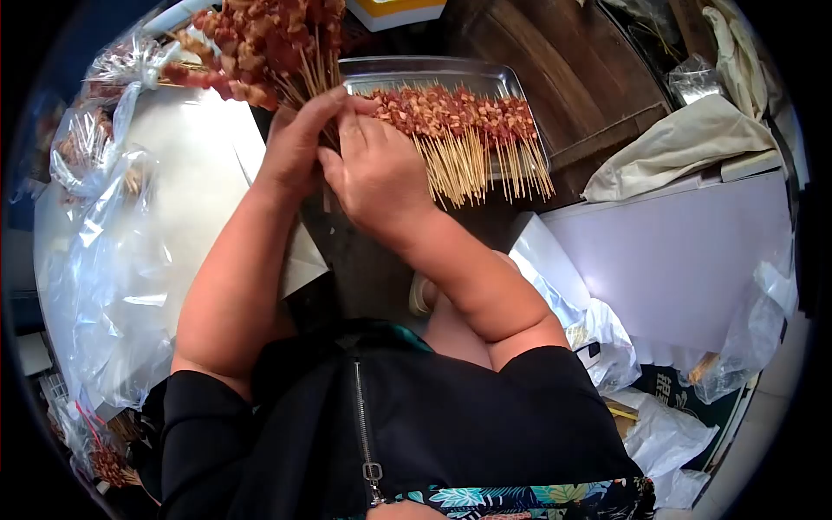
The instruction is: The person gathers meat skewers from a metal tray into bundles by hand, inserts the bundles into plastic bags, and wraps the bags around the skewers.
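Observation:
A thick bundle of meat skewers (pixel 269 43) stands upright at the top, meat end up and away from me. My left hand (pixel 295 143) is closed round its bare sticks. Against it, my right hand (pixel 377 169) curls its fingers over the same sticks from the right; the lower stick ends are mostly hidden behind both hands. Just beyond my right hand, a metal tray (pixel 416 64) bears rows of more meat skewers (pixel 459 130), their bare sticks pointing toward me over the near edge.
On the left, clear plastic bags (pixel 104 251) with skewers lie over a white surface (pixel 199 191). A wooden board (pixel 529 69) is beyond the tray. To the right are a beige cloth (pixel 685 143), a pale box (pixel 667 260) and crumpled plastic bags (pixel 667 433).

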